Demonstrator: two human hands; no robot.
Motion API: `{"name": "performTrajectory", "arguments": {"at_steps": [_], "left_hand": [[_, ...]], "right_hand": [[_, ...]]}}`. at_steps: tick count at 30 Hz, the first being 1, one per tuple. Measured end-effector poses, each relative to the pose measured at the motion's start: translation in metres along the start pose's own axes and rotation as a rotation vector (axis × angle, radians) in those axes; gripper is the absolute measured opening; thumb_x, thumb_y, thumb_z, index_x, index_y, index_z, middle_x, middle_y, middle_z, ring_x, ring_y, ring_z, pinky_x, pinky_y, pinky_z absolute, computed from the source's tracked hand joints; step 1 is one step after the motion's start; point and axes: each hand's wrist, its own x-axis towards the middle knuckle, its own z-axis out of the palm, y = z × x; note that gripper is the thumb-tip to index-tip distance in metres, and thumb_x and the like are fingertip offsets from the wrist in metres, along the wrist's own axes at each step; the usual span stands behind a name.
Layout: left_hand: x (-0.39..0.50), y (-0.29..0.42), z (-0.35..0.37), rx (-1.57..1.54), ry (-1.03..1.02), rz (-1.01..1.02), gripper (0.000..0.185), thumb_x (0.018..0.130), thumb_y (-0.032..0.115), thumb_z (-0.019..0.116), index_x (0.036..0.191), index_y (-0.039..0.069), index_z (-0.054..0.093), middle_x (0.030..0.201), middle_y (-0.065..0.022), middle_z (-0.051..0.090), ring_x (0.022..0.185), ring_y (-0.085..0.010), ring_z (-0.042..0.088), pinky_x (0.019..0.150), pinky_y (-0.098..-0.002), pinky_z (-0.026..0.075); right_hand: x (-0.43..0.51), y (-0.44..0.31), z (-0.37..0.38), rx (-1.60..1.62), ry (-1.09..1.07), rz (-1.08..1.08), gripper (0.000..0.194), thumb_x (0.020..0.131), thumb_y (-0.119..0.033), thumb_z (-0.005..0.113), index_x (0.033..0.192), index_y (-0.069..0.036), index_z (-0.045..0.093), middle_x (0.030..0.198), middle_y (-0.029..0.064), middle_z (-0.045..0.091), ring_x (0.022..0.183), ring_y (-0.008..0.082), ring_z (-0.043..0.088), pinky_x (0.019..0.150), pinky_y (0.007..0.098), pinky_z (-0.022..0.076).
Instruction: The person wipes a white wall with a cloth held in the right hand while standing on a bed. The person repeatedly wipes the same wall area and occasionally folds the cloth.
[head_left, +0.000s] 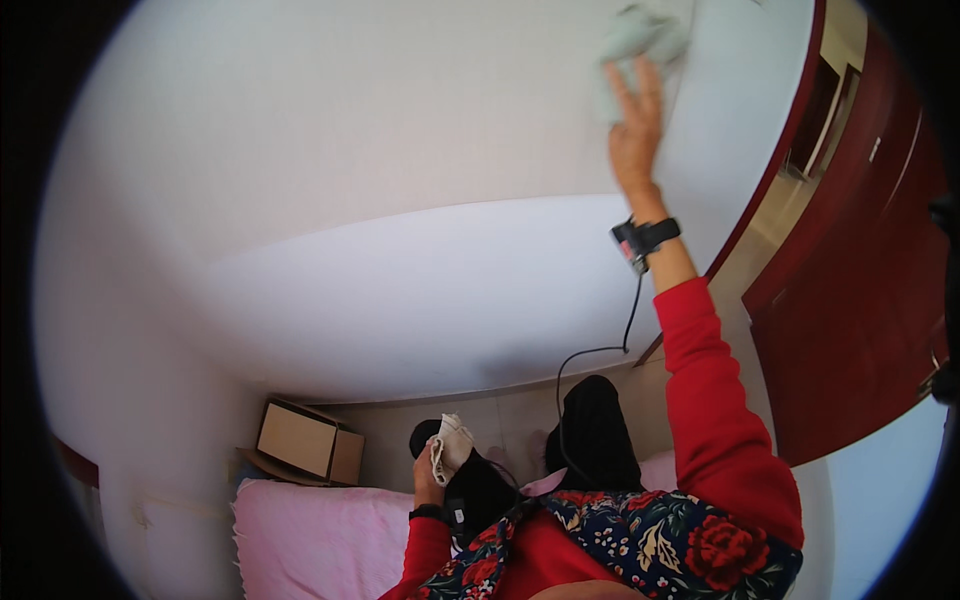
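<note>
High at the upper right, my right hand is raised at arm's length with its fingers on a pale green cloth. The cloth is bunched and blurred, in front of the beige upper part of the wall; I cannot tell whether it touches the surface. Down by my knee, my left hand grips a folded beige cloth, which rests at my black trouser leg. A black strap with a small device is around my right wrist, and a black cable runs from it towards my lap.
Beneath me is a pink cloth cover. An open cardboard box stands on the left by the white lower wall. To the right is a dark red door, beside a doorway onto a tiled floor.
</note>
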Motion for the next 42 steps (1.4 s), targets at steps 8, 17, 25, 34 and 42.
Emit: {"name": "performTrajectory", "arguments": {"at_steps": [8,17,25,34,42], "left_hand": [[-0.002,0.012,0.002,-0.257,0.173,-0.229,0.039,0.095,0.028,0.056,0.123,0.001,0.057,0.113,-0.0105,0.064,0.102,-0.0242,0.063,0.088,-0.0341,0.051],[0.004,0.005,-0.007,0.152,0.092,-0.069,0.039,0.096,0.028,0.054,0.124,0.001,0.057,0.113,-0.0110,0.064,0.102,-0.0253,0.062,0.088,-0.0370,0.051],[0.018,-0.006,-0.018,-0.328,0.224,-0.328,0.039,0.095,0.031,0.055,0.124,0.004,0.056,0.113,-0.0112,0.064,0.104,-0.0269,0.062,0.089,-0.0391,0.051],[-0.016,0.030,0.013,1.066,0.033,0.389,0.029,0.096,0.027,0.054,0.104,0.002,0.066,0.097,-0.0062,0.068,0.088,-0.0192,0.066,0.076,-0.0309,0.053],[0.006,0.002,0.004,-0.342,0.225,-0.171,0.026,0.096,0.024,0.054,0.102,0.002,0.066,0.093,-0.0061,0.068,0.083,-0.0175,0.066,0.075,-0.0300,0.053]], "right_hand": [[-0.086,-0.026,-0.025,0.104,-0.447,-0.181,0.066,0.071,0.019,0.049,0.119,-0.022,0.066,0.137,0.0052,0.052,0.129,0.0268,0.045,0.108,0.0414,0.0384],[-0.001,0.062,-0.054,-0.011,-0.265,-0.156,0.066,0.067,0.023,0.048,0.116,-0.018,0.067,0.137,0.0073,0.051,0.128,0.0279,0.045,0.106,0.0393,0.0398],[-0.010,0.038,-0.065,0.049,-0.198,0.056,0.067,0.064,0.023,0.048,0.116,-0.015,0.067,0.133,0.0113,0.050,0.124,0.0326,0.044,0.103,0.0405,0.0405],[-0.118,0.004,-0.086,0.158,-0.364,0.248,0.065,0.057,0.023,0.048,0.110,-0.010,0.069,0.123,0.0126,0.051,0.116,0.0341,0.046,0.102,0.0399,0.0376],[-0.023,0.019,-0.086,0.259,-0.087,0.279,0.063,0.064,0.023,0.045,0.112,-0.009,0.068,0.117,0.0108,0.055,0.111,0.0283,0.052,0.094,0.0330,0.0433]]}}
